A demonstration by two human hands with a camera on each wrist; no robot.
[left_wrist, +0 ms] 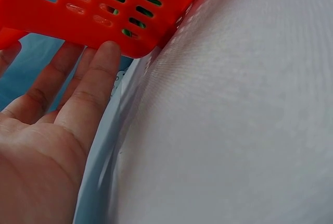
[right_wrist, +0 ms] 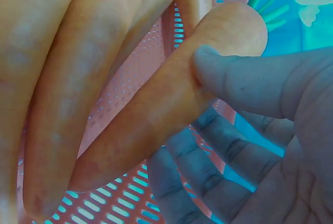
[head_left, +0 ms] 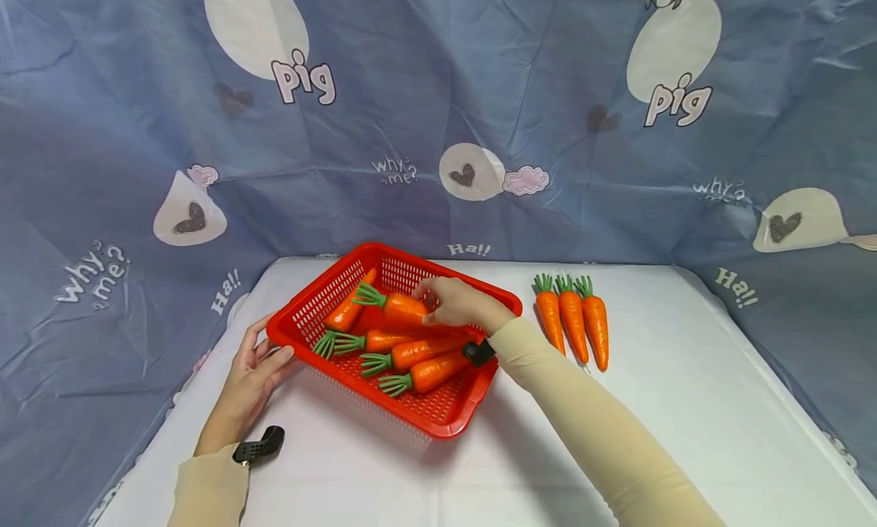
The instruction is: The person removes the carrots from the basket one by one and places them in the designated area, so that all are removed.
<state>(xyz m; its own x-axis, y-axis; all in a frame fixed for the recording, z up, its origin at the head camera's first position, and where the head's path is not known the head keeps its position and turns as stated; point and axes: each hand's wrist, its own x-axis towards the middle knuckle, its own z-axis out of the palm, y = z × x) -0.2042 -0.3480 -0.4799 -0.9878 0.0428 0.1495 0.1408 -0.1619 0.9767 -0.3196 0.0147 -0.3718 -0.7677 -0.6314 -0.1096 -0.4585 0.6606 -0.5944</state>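
Over the red plastic basket (head_left: 473,416), my right hand (head_left: 455,298) holds an orange carrot (head_left: 404,311) with a green top. In the right wrist view, its thumb lies on the carrot's thick end, with the fingers along the other side. Several more carrots (head_left: 418,352) lie in the basket, mostly with their tops toward the left. My left hand (head_left: 253,378) is at the basket's left corner, thumb by the rim. Its fingers (left_wrist: 86,96) reach out fairly straight to the wall in the left wrist view.
Three carrots (head_left: 572,317) lie side by side right of the basket, tops pointing away from me. A white cloth (head_left: 685,405) covers the table. A blue printed sheet (head_left: 384,116) hangs behind and along both sides.
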